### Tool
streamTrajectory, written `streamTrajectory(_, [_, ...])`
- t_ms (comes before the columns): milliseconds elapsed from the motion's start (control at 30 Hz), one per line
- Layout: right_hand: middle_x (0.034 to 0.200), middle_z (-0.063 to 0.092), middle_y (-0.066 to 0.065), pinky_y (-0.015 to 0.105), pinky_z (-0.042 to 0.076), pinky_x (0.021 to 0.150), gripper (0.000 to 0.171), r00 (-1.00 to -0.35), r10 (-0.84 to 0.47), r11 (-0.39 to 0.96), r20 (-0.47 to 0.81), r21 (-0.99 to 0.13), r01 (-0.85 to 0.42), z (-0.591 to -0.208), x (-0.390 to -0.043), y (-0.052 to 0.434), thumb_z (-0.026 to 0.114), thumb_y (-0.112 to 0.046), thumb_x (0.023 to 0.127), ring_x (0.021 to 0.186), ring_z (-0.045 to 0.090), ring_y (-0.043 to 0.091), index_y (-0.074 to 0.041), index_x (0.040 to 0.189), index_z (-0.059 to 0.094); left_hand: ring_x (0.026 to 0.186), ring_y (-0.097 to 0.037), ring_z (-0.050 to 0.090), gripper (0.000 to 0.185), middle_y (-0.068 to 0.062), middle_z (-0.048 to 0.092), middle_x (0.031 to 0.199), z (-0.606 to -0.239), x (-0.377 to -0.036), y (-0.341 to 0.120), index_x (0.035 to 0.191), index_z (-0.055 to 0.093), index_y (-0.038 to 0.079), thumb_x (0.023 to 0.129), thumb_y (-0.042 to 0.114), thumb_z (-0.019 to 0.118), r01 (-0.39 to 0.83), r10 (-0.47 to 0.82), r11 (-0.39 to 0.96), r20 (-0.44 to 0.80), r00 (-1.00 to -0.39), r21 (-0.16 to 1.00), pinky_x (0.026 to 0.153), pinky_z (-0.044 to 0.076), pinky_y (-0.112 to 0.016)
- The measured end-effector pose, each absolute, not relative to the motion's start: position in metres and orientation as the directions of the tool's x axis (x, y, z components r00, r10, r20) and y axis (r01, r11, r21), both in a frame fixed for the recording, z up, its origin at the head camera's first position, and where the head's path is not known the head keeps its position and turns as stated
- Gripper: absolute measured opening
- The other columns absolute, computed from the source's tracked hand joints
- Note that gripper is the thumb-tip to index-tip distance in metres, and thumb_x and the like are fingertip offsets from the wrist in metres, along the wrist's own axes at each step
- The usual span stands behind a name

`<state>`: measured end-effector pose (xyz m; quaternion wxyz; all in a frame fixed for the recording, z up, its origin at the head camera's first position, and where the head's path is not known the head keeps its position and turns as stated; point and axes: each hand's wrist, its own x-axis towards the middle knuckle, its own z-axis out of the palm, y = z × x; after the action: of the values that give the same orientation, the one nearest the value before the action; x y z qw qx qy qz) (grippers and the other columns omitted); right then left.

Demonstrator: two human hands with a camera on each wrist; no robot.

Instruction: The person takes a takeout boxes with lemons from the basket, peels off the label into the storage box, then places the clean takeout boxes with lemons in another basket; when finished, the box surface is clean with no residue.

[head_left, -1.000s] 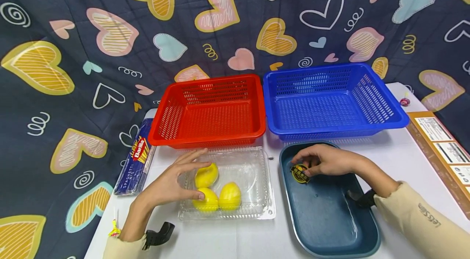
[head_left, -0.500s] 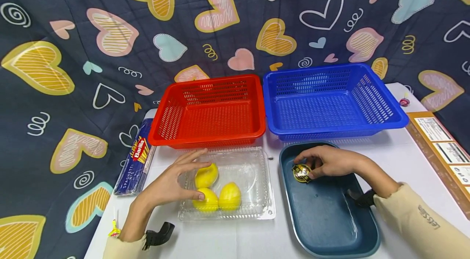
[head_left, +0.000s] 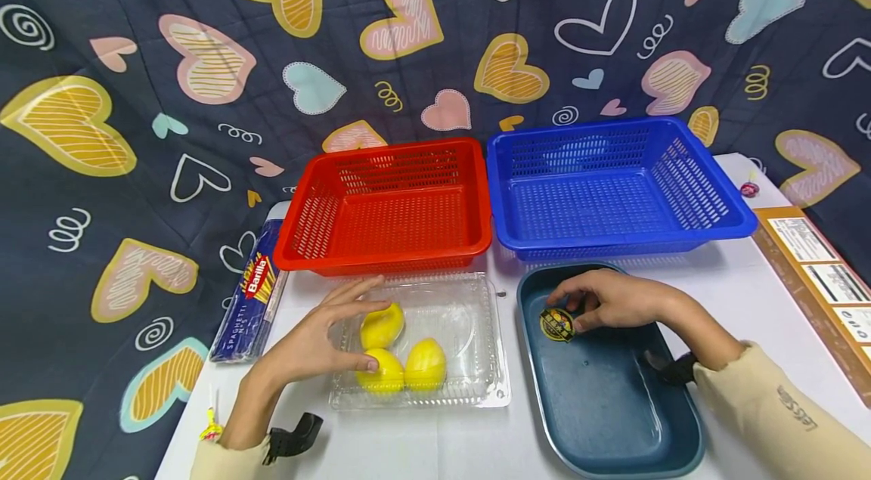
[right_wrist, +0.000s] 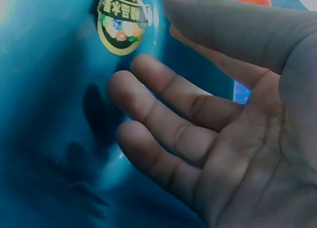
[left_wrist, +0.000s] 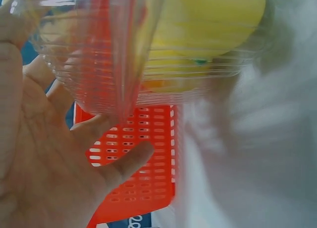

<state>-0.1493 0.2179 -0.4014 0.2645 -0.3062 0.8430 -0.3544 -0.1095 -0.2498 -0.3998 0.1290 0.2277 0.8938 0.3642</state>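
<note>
A clear plastic clamshell box (head_left: 469, 329) holds three yellow lemons (head_left: 425, 363). My left hand (head_left: 350, 329) rests on the box's left side with its fingers spread, thumb by the near lemon. The left wrist view shows the open palm (left_wrist: 49, 153) against the clear box (left_wrist: 109, 49). My right hand (head_left: 568, 306) lies in the dark blue tray (head_left: 612, 404), fingers loosely extended beside a round yellow-and-black sticker (head_left: 556, 325). In the right wrist view the sticker (right_wrist: 124, 20) lies flat on the tray (right_wrist: 44, 114), just beyond my fingertips (right_wrist: 143, 64).
A red basket (head_left: 384, 204) and a blue basket (head_left: 612, 185) stand side by side behind the box and tray. A Barilla spaghetti pack (head_left: 252, 298) lies at the table's left edge. A brown carton (head_left: 816, 276) sits at the right. Heart-patterned cloth hangs behind.
The sticker under my right fingers has shifted and turned slightly on the tray. My left hand has stayed on the box.
</note>
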Motion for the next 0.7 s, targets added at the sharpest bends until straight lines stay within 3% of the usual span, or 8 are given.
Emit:
streamTrajectory(367, [0.111,0.072,0.011,0.026,0.058,0.075,0.035,-0.732,-0.674,0.518,-0.1,-0.77,-0.372,-0.386,-0.147,0.238,0.072,-0.017,0.095,0.092,0.067,0.011,-0.006,0.127,0.068,0.159,-0.033,0.013,0.075,0.012,0.031,0.167,-0.405,-0.105,-0.25,0.143,0.06,0.027,0.075,0.028,0.09,0.311,0.496,0.598,-0.036,-0.867,0.739,0.115,0.014,-0.079])
streamTrajectory(700, [0.104,0.074,0.003,0.023,0.057,0.072,0.024,-0.882,-0.467,0.548,0.062,-0.762,-0.344,-0.373,-0.143,0.28,0.067,-0.01,0.098,0.088,0.067,0.008,-0.011,0.121,0.072,0.159,-0.03,0.014,0.072,0.01,0.033,0.167,-0.412,-0.1,-0.25,0.142,0.061,0.023,0.076,0.023,0.088,0.334,0.477,0.556,0.037,-0.878,0.762,0.116,0.013,-0.079])
